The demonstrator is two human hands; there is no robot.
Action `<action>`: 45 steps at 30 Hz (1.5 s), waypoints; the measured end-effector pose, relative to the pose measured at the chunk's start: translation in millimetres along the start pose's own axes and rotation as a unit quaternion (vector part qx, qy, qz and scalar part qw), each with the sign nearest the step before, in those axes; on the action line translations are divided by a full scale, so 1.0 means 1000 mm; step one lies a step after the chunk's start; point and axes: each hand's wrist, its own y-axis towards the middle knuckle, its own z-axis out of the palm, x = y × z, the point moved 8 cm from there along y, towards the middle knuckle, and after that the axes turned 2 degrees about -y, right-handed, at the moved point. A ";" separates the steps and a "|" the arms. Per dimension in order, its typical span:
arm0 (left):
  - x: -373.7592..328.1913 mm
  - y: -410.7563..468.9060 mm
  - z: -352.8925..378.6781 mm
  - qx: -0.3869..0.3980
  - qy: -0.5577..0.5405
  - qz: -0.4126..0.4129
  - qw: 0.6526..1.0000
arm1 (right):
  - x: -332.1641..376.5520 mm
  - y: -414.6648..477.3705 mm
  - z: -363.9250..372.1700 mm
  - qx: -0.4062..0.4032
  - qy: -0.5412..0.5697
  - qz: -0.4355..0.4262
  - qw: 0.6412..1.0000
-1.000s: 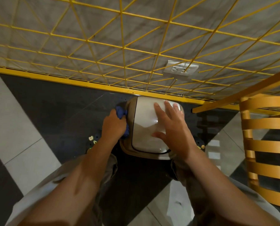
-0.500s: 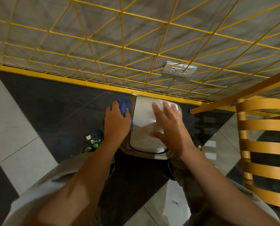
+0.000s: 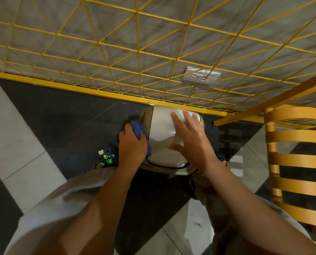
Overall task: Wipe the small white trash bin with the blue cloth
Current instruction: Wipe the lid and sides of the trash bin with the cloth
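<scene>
The small white trash bin stands on the dark floor tile between my feet, close to the yellow wall rail. My left hand is shut on the blue cloth and presses it against the bin's left side. The cloth shows above and beside my fingers; the rest is hidden under my palm. My right hand lies flat on the bin's lid with fingers spread, holding nothing.
A yellow wire grid covers the wall, with a white socket plate behind it. A yellow slatted chair stands at the right. My dark shoe with charms sits left of the bin. The floor has grey and black tiles.
My left hand with the cloth has slid up along the bin's left side, away from me. My right hand has stayed on the lid.
</scene>
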 end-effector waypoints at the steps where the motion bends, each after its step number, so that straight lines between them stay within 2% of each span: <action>1: 0.010 -0.003 0.002 0.014 -0.007 -0.027 1.000 | 0.000 0.000 0.000 0.001 0.002 0.001 1.000; 5: 0.043 -0.020 0.010 0.062 -0.005 -0.087 0.994 | 0.002 -0.001 -0.001 -0.001 -0.004 0.001 1.000; 8: 0.041 -0.026 0.007 0.048 -0.019 -0.099 0.994 | 0.002 -0.001 -0.001 0.006 -0.001 0.003 1.000; 12: 0.010 -0.011 -0.003 0.011 -0.054 -0.042 0.998 | 0.002 -0.001 -0.002 0.007 0.000 0.002 1.000; 16: -0.006 0.006 -0.009 0.007 -0.095 0.015 0.995 | 0.004 -0.003 -0.002 0.008 -0.002 0.000 1.000; 20: 0.009 -0.003 -0.003 0.016 -0.040 0.009 0.999 | 0.003 -0.003 -0.002 0.020 -0.009 0.004 1.000; 24: 0.019 -0.015 -0.009 0.087 0.034 -0.013 0.996 | 0.004 -0.005 0.001 0.027 -0.021 -0.006 0.999; 27: -0.002 -0.020 -0.031 0.068 0.027 0.007 0.997 | 0.003 -0.005 0.001 0.034 -0.025 -0.022 0.999; 29: -0.029 -0.027 -0.042 0.034 -0.032 0.050 0.998 | 0.000 -0.004 -0.001 0.042 -0.004 -0.029 0.999; 31: -0.053 -0.037 -0.041 0.039 -0.085 0.077 0.993 | -0.002 -0.005 -0.007 0.036 0.053 -0.027 0.998; 33: -0.069 -0.049 -0.030 0.065 -0.114 0.092 0.987 | -0.005 -0.011 -0.019 -0.019 0.135 -0.011 0.991; 35: -0.078 -0.060 -0.015 0.091 -0.141 0.101 0.981 | -0.012 -0.024 -0.036 -0.100 0.243 0.033 0.964; 36: -0.081 -0.064 -0.006 0.109 -0.146 0.106 0.978 | -0.018 -0.034 -0.039 -0.124 0.314 0.068 0.939; 38: -0.085 -0.071 0.013 0.150 -0.130 0.116 0.973 | -0.022 -0.053 -0.033 -0.109 0.495 0.124 0.853; 40: -0.086 -0.080 0.031 0.208 -0.108 0.119 0.965 | -0.011 -0.070 -0.017 -0.059 0.658 0.127 0.740; 41: -0.087 -0.088 0.040 0.247 -0.101 0.120 0.956 | -0.008 -0.078 -0.010 -0.053 0.699 0.129 0.702; 42: -0.086 -0.095 0.048 0.286 -0.096 0.115 0.946 | -0.009 -0.084 -0.002 -0.061 0.718 0.141 0.679; 45: -0.081 -0.108 0.067 0.356 -0.075 0.105 0.925 | -0.031 -0.090 0.017 -0.089 0.740 0.213 0.632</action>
